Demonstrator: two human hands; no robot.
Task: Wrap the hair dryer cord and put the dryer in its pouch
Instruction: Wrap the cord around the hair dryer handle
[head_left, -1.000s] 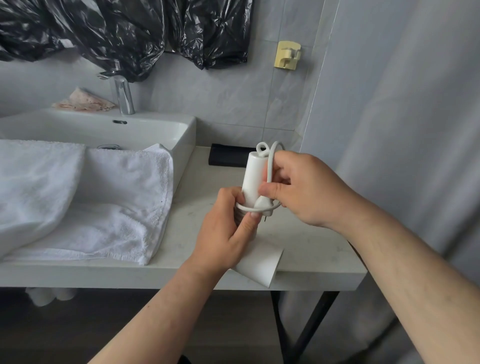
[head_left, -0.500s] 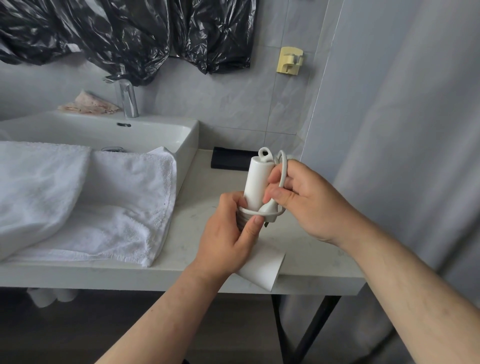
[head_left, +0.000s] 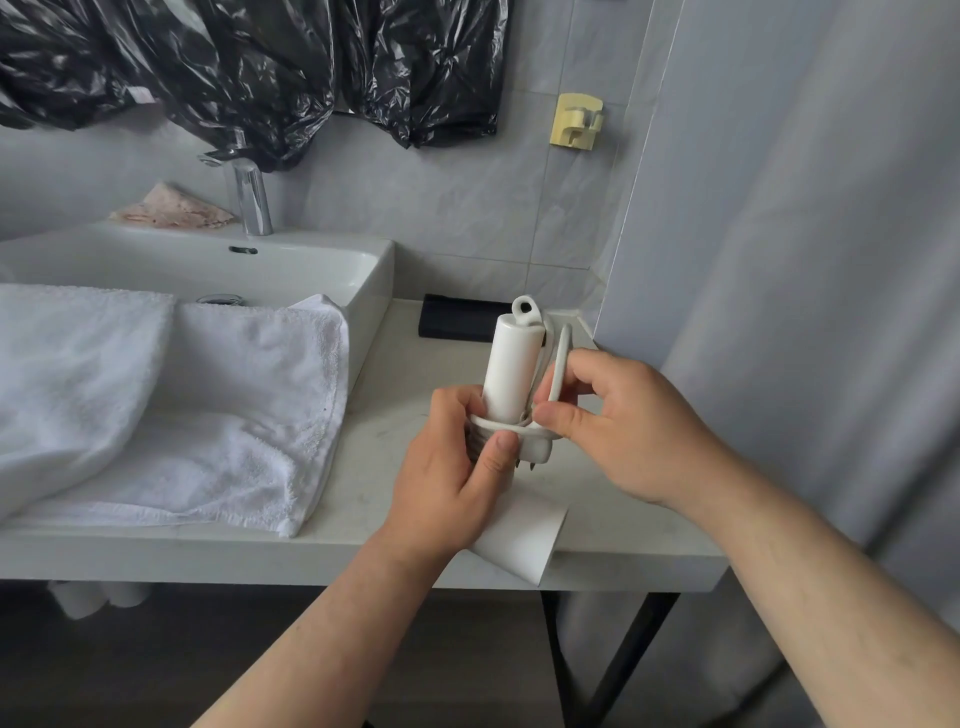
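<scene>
I hold a white hair dryer (head_left: 511, 371) upright over the counter, its handle pointing up with a hanging loop on top. My left hand (head_left: 452, 478) grips its lower body, thumb pressed on the wound white cord (head_left: 558, 371). My right hand (head_left: 631, 421) pinches a loop of that cord beside the handle. The plug (head_left: 535, 453) sits between both hands, prongs down. The dryer's nozzle end (head_left: 522, 538) sticks out below my left hand. A black pouch (head_left: 460, 325) lies flat at the back of the counter, behind the dryer.
A white sink (head_left: 291, 270) with a chrome tap (head_left: 249, 195) stands to the left, white towels (head_left: 171, 400) draped over its front and the counter (head_left: 613, 525). Black plastic bags (head_left: 249, 67) hang on the wall. A grey curtain (head_left: 810, 260) closes the right side.
The view has shifted slightly. My right hand has slid the cord loop lower along the handle, toward the plug. My left hand keeps its grip on the dryer.
</scene>
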